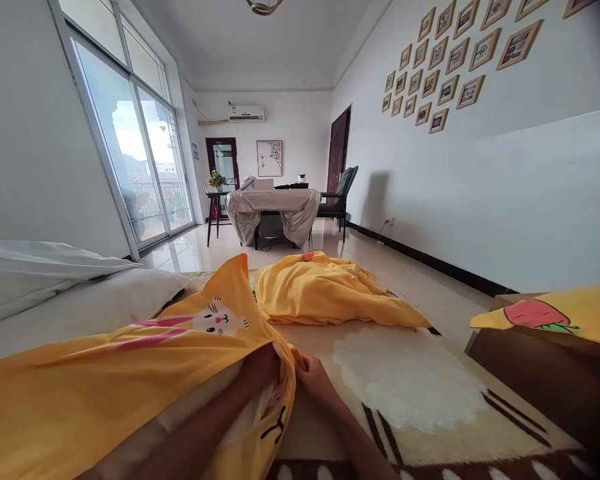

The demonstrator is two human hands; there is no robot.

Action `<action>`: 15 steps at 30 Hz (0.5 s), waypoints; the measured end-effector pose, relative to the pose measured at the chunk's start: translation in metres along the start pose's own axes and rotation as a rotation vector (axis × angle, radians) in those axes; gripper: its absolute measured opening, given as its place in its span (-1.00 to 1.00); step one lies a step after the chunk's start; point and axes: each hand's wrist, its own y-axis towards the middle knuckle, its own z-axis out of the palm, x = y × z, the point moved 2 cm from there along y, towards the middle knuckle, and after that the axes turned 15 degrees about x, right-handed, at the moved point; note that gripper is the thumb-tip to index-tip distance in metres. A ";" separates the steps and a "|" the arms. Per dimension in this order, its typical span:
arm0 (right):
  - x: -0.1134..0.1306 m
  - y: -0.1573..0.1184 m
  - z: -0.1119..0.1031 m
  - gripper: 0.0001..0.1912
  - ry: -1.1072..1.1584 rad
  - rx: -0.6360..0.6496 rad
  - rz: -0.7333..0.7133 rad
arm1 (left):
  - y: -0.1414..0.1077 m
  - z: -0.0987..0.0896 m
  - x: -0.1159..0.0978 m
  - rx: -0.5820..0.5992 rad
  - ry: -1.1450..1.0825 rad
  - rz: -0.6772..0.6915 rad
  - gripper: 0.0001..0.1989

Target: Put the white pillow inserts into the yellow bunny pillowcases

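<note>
My yellow cloth [145, 380] sweeps from my left to between my hands.
My left forearm [200, 420] slants up and rightward beneath it; my left hand [272, 365] is mostly tucked under the fold, so I can't tell how its fingers sit. My right hand [314, 375] angles in from the lower right, thumb and fingers pinched on the cloth's edge.

left hand [269, 365]: part-hidden by yellow cloth [130, 373] | ceiling lamp [264, 8]: cropped
</note>
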 end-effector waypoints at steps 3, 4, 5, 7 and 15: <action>-0.001 0.000 0.000 -0.46 0.041 0.003 0.014 | -0.002 -0.001 -0.006 0.009 0.108 0.028 -0.82; -0.001 0.000 0.000 -0.47 0.055 0.004 0.020 | -0.003 -0.002 -0.008 0.010 0.141 0.041 -0.85; -0.002 0.000 -0.001 -0.49 0.067 0.005 0.028 | -0.004 -0.003 -0.011 0.008 0.172 0.054 -0.88; -0.002 0.000 -0.001 -0.52 0.086 0.001 0.045 | -0.007 -0.005 -0.016 -0.003 0.221 0.071 -0.88; -0.014 0.002 -0.001 -0.56 0.158 0.046 0.111 | -0.015 -0.009 -0.026 -0.065 0.269 0.041 -0.85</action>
